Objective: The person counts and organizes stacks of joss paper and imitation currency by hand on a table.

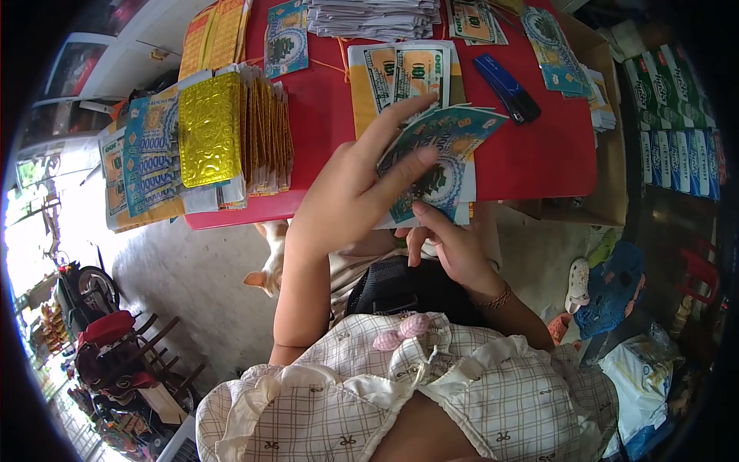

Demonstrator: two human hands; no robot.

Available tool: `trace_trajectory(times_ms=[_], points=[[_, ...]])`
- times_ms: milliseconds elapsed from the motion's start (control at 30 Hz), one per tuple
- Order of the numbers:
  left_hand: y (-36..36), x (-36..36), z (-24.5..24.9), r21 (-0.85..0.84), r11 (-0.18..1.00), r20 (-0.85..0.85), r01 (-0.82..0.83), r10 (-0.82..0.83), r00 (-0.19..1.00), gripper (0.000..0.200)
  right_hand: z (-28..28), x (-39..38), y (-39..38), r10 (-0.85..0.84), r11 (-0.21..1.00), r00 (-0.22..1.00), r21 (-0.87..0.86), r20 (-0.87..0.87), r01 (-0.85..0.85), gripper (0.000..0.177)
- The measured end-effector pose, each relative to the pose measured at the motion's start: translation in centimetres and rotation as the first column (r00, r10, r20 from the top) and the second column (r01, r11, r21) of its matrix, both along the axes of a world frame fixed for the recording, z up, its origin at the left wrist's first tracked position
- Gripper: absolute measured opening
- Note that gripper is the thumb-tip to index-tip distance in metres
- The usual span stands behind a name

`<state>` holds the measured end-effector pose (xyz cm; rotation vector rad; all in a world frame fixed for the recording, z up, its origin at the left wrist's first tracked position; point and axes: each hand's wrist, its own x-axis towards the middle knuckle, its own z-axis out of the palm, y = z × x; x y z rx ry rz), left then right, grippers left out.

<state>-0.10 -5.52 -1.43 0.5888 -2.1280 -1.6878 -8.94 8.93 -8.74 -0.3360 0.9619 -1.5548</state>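
Observation:
A small bundle of blue-green paper notes is held tilted over the front edge of the red table. My left hand has it between the thumb, laid across the front, and the fingers at the top edge and behind. At the bundle's lower edge, my right hand pinches with its thumb on the notes, other fingers curled. Just beyond lie dollar-style notes on an orange and white sheet. To their right rests a blue and black stapler.
A thick stack of gold-fronted paper packets stands at the table's left, beside fanned blue notes. White papers are piled at the back. More blue notes lie back right, near a cardboard box. A dog is below the table.

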Motion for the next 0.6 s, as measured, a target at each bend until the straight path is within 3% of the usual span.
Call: trace_trajectory(times_ms=[33,167,233,367,433,600], points=[[0.03,-0.18,-0.41,0.005,0.998,-0.072,-0.068,0.068,0.995,0.047,-0.1,-0.04,0.08,0.018,1.0,1.0,0.019,0.016,-0.019,0.022],[-0.03,-0.27,-0.54,0.043,0.995,-0.097,-0.093,0.097,0.991,0.042,0.12,0.12,0.0,0.008,0.999,1.0,0.051,0.029,-0.01,0.022],[-0.05,-0.18,-0.19,0.212,0.977,-0.104,-0.001,0.023,0.994,0.043,0.01,-0.1,-0.03,0.027,0.999,0.999,0.038,0.021,-0.028,0.022],[-0.35,-0.16,-0.63,0.294,0.955,-0.126,0.039,-0.002,0.992,0.041,0.28,-0.02,-0.13,0.02,0.999,1.0,0.027,0.002,-0.02,0.023],[-0.34,-0.06,-0.33,0.489,0.872,-0.093,0.006,0.045,0.995,0.038,-0.28,-0.07,0.05,0.037,0.999,0.999,0.012,-0.001,-0.037,0.023],[-0.41,0.04,-0.44,0.651,0.757,-0.077,-0.061,0.146,0.986,0.033,-0.31,-0.11,0.06,0.053,0.998,0.998,0.013,0.025,-0.053,0.022]])
